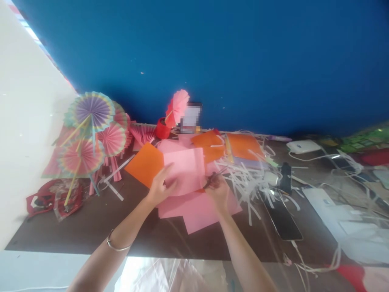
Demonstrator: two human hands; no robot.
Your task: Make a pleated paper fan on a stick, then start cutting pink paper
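Note:
A light pink paper sheet (184, 168) lies at the middle, over more pink sheets (197, 213) and beside an orange sheet (146, 164). On its left edge rests my left hand (162, 184), thumb and fingers apart, with nothing gripped between them. My right hand (217, 188) is closed around dark scissors (214, 176) at the sheet's right side; the image is somewhat blurred there. White paper strips (247, 182) are heaped just right of that hand.
Folded paper fans (94, 109) stand at the left, near a red packet (42, 198). Behind the sheets is a red pot (163, 129) with a pink fan. A phone (282, 215), cables and a white box (325, 211) lie at the right. A blue wall rises behind.

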